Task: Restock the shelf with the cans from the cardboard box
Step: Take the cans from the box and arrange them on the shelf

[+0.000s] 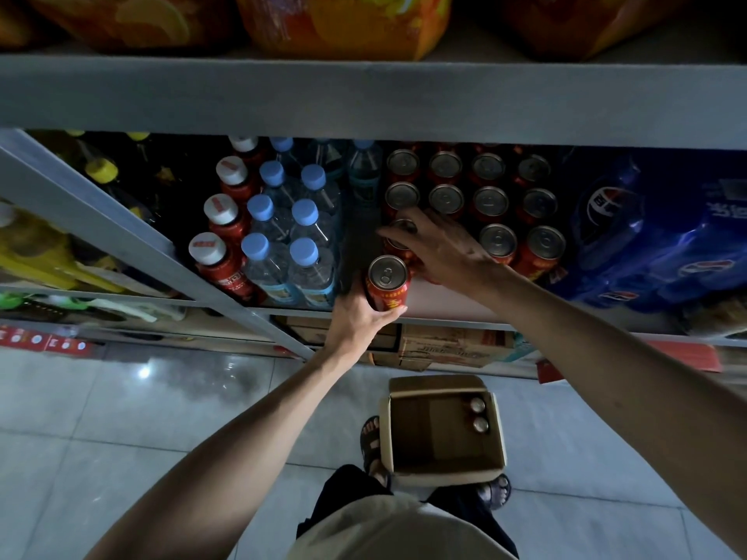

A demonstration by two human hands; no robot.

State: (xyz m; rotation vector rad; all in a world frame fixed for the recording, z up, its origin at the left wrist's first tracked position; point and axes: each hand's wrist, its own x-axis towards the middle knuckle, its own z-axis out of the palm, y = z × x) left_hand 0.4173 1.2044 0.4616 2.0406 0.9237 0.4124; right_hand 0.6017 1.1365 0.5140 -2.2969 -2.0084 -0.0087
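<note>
While left hand (355, 317) grips a red can (387, 281) staged at the shelf (456, 301) lip, right hand (442, 248) seemingly clasps a second can (399, 239), seating it in-row.

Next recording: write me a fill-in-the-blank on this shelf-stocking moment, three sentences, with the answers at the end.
1. The left hand grips a ____ can at the front of the shelf; the right hand grips a second can behind it.
2. The cardboard box on the floor holds ____ cans.
3. The water bottles have ____ caps.
Missing words: red; two; blue.
</note>
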